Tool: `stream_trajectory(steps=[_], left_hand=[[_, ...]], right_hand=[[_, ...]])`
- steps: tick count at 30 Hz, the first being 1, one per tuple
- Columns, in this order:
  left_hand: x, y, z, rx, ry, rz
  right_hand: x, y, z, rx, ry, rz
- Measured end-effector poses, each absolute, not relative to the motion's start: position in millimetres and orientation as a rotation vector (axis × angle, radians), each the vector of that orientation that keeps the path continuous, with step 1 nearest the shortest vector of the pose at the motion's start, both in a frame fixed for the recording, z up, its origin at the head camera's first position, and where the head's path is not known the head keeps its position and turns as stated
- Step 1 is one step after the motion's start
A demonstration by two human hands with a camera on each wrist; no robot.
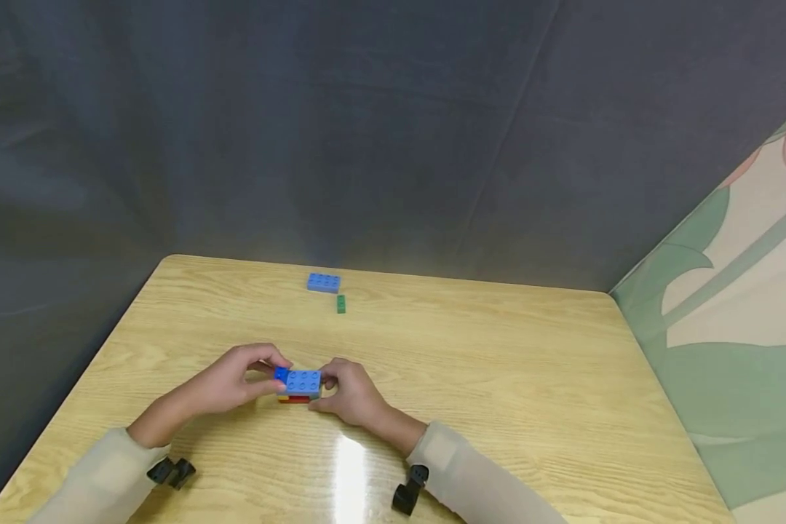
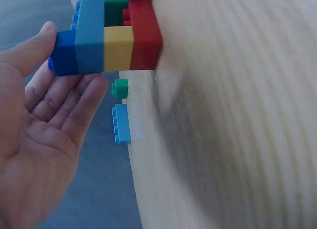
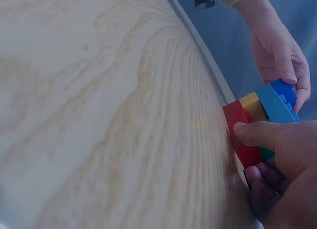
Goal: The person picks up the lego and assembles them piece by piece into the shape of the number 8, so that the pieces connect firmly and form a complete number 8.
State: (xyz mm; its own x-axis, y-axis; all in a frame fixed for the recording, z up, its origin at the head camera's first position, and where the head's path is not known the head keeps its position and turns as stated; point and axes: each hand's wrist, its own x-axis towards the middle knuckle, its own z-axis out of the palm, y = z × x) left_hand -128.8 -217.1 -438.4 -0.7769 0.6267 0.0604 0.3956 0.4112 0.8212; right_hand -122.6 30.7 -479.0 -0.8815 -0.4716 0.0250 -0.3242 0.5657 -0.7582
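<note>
A small stack of toy bricks sits between both hands over the table. At its base is a red brick (image 2: 146,38), with a yellow brick (image 2: 118,48) and a green brick (image 2: 114,3) on it at opposite ends, leaving a gap between. A light blue brick (image 1: 303,380) spans those two, and a small dark blue brick (image 2: 65,53) sits atop its left end. My left hand (image 1: 225,382) pinches the dark blue brick between thumb and fingers. From the right end, my right hand (image 1: 355,393) grips the stack, its thumb against the red brick in the right wrist view.
Farther back on the wooden table (image 1: 498,364) lie a loose light blue brick (image 1: 324,282) and a small green brick (image 1: 341,304). A dark curtain (image 1: 367,145) hangs behind the table; a floral cloth (image 1: 747,378) is at the right.
</note>
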Motion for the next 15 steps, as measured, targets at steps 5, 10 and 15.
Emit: stream_trajectory(steps=[5, 10, 15], left_hand=[[-122.7, -218.5, -444.0, 0.862, 2.463, 1.322], [-119.8, -221.9, -450.0, 0.812, 2.474, 1.352], [-118.8, -221.5, -450.1, 0.812, 2.499, 1.305]], right_hand=[[-122.6, 30.5, -478.5, -0.681, 2.613, -1.217], [-121.7, 29.0, -478.7, -0.700, 2.620, -1.206], [-124.8, 31.3, -476.7, -0.743, 2.573, -1.159]])
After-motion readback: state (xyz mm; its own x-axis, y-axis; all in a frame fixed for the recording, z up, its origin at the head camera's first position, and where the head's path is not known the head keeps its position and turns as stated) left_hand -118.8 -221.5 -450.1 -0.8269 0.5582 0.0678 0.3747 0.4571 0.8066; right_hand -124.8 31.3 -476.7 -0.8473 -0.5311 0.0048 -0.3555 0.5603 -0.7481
